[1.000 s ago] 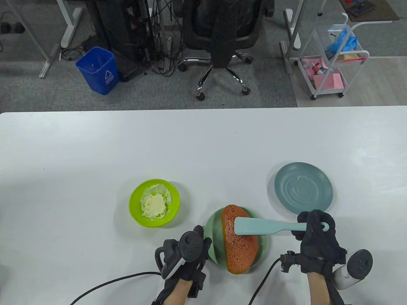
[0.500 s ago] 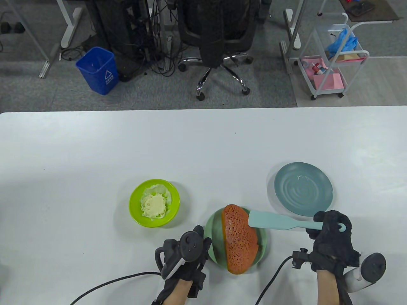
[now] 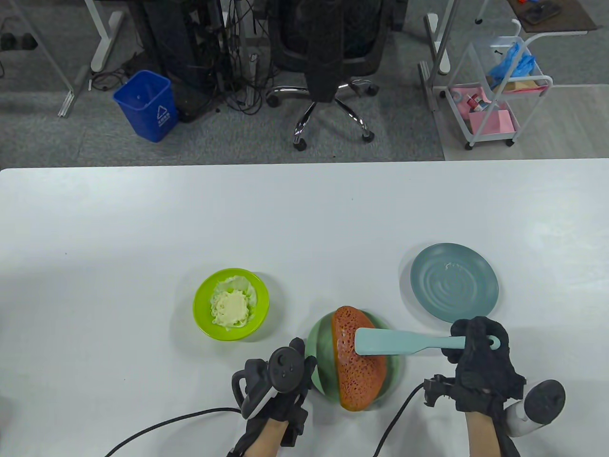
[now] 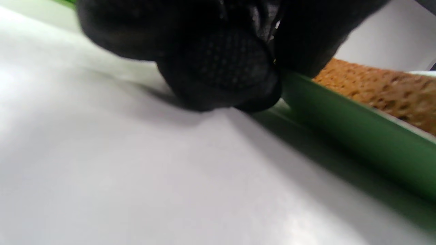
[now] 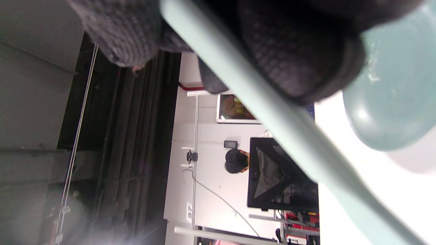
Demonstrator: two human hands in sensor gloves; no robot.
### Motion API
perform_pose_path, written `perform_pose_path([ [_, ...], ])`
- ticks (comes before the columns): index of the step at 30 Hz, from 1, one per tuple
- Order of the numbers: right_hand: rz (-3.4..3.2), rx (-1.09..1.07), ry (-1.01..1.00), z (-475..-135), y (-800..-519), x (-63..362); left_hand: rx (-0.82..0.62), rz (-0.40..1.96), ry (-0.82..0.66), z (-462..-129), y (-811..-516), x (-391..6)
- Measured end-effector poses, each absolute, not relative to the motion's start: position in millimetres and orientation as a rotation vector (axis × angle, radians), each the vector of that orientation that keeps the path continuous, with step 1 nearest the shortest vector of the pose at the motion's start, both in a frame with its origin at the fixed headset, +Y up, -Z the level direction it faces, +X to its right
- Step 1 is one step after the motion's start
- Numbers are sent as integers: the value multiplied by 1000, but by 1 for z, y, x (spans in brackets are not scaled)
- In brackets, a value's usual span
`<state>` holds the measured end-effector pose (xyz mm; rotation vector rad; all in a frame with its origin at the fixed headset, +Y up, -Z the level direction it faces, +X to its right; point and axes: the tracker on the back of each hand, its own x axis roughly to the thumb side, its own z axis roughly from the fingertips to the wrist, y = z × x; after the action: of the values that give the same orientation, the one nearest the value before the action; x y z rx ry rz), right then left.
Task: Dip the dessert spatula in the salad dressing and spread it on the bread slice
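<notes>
A: Right, item one, the right hand (image 3: pixel 478 345): why is it gripping the dessert spatula (image 3: pixel 404 341) so far back?

B: It is closing its fingers (image 5: pixel 299 64) around the very end of the handle, likely so the wide blade is reaching across the bread slice (image 3: pixel 358 364) while the glove is staying off the food. The blade is lying over the upper part of the slice; whether it is touching cannot be told from above

A: Item two, the left hand (image 3: pixel 278 381)?

B: It is resting on the surface (image 3: pixel 142 228), fingertips (image 4: pixel 218 68) pressing against the rim of the green plate (image 3: pixel 318 350), holding nothing. That is probably bracing the plate so it is not sliding under the strokes

A: Item three, the salad dressing (image 3: pixel 231 308)?

B: It is sitting in the lime bowl (image 3: pixel 202 316), just left of the plate and within easy reach for dipping

A: Item four, the grey-blue plate (image 3: pixel 454 281)?

B: It is standing beyond the right hand, carrying a small pale smear; it looks like a rest for the tool
</notes>
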<state>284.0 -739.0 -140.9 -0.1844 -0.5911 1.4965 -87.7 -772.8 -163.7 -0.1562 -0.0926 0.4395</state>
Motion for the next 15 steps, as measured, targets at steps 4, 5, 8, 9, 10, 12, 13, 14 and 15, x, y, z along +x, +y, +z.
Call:
perform_pose_path([
  [4,1513,-151,-552,-141,-737,278,-157,440,-92,-164,-773,-88],
  [5,1524,-147,-552,-141,-736,277,-157,440,-92,-164,-773,-88],
  [8,1525,-146,-547,-141,-736,276,-157,439,-92,-164,-773,-88],
  [9,1519,-141,-532,-142,-737,275,-157,439,-92,-164,-773,-88],
  [10,1515,-135,-522,-142,-737,275,-157,439,-92,-164,-773,-88],
  [12,1522,-123,-493,-143,-739,270,-157,440,-92,-164,-773,-88],
  [13,1528,-121,-485,-144,-739,269,-157,440,-92,-164,-773,-88],
  [14,1545,-119,-488,-144,-739,266,-157,440,-92,-164,-773,-88],
  [15,1556,-119,-491,-144,-738,266,-157,440,-92,-164,-773,-88],
])
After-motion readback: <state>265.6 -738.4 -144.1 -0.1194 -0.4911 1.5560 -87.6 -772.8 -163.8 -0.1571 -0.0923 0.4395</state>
